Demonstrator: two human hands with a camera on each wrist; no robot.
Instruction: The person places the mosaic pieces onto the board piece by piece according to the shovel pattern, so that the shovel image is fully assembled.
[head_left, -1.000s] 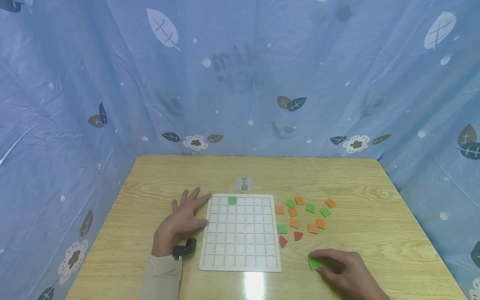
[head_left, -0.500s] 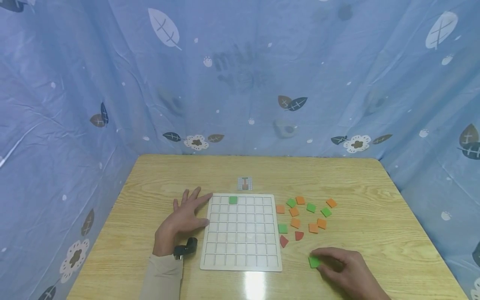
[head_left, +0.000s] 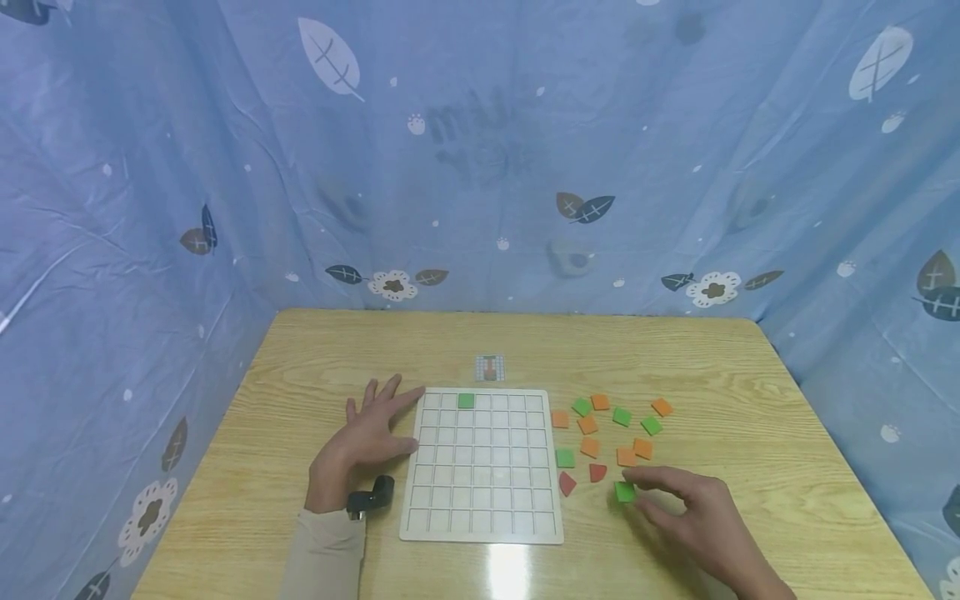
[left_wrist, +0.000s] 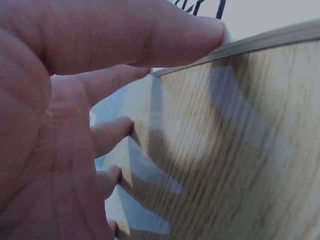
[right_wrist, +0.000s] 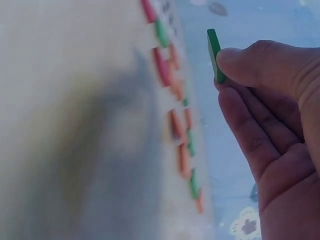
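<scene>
Wood-grain table [head_left: 750, 383] with gridded board [head_left: 482, 477], small card [head_left: 490, 367], coloured tiles [head_left: 590, 448]

Blue curtain [head_left: 637, 133] w/ folds, behind wood-grain table [head_left: 750, 417] & along L + R sides. Prints: white flowers [head_left: 712, 288], lg. pale leaves [head_left: 330, 57], faint lettering [head_left: 468, 117] (can't read it). Bright glare patch [head_left: 508, 572] on tabletop, bottom ctr. of head view.

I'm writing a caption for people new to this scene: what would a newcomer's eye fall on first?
Probably the pale grid board on the wood-grain table, the left hand at its left edge and a lone green square in its far row. Next, the bright scatter of orange tiles and two red wedges to its right, where the right hand pinches a green tile. Behind hangs a leaf-patterned blue curtain.
</scene>
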